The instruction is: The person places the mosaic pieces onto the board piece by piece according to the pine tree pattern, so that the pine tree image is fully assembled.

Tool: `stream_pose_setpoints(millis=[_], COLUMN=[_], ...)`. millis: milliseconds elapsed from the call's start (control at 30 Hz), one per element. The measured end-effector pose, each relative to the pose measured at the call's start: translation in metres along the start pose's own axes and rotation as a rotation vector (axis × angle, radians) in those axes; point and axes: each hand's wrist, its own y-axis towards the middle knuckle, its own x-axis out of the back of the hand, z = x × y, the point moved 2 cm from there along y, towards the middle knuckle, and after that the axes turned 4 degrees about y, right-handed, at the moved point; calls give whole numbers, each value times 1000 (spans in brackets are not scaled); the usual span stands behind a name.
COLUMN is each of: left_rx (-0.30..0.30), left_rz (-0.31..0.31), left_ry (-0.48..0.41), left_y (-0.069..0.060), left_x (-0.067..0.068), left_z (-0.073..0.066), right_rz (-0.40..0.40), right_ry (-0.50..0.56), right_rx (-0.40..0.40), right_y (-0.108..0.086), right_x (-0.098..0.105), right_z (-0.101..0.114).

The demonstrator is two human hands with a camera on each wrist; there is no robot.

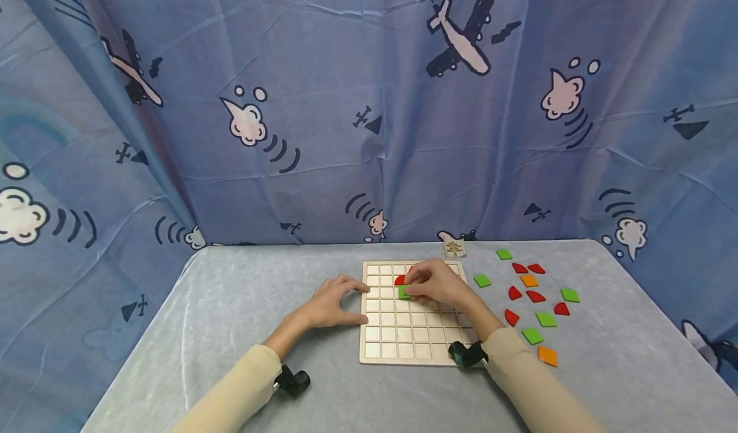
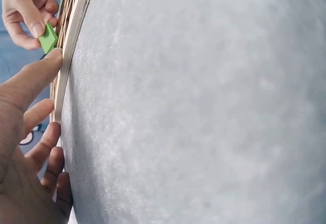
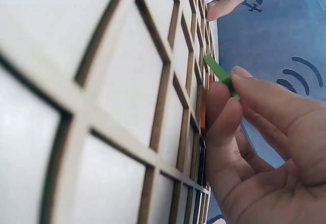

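A light wooden grid board (image 1: 389, 351) with square recesses lies on the table. My right hand (image 1: 437, 283) pinches a green square tile (image 1: 403, 292) between thumb and fingers over the upper part of the board; in the right wrist view the tile (image 3: 218, 70) is tilted, one edge near the grid. Red pieces (image 1: 400, 280) sit in the grid beside that hand, partly covered by it. At the board's left edge, my left hand (image 1: 334, 302) rests with thumb and fingers spread, fingertips touching the rim (image 2: 66, 76).
Right of the board lie loose green squares (image 1: 546, 319), red quarter-round pieces (image 1: 535, 296) and orange squares (image 1: 548, 356). A small patterned piece (image 1: 455, 248) lies behind the board. A blue printed curtain (image 1: 323, 100) hangs at the table's back edge.
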Motion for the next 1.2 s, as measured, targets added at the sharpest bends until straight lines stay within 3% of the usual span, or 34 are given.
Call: stream_pose_setpoints(millis=[1200], left_rx=[14], left_rz=[3], left_ry=[8], left_y=[1], left_x=[-1], left_z=[1], right_rz=[-52], right_ry=[-110], right_rx=[-7], right_y=[5], right_x=[-3], right_z=[8])
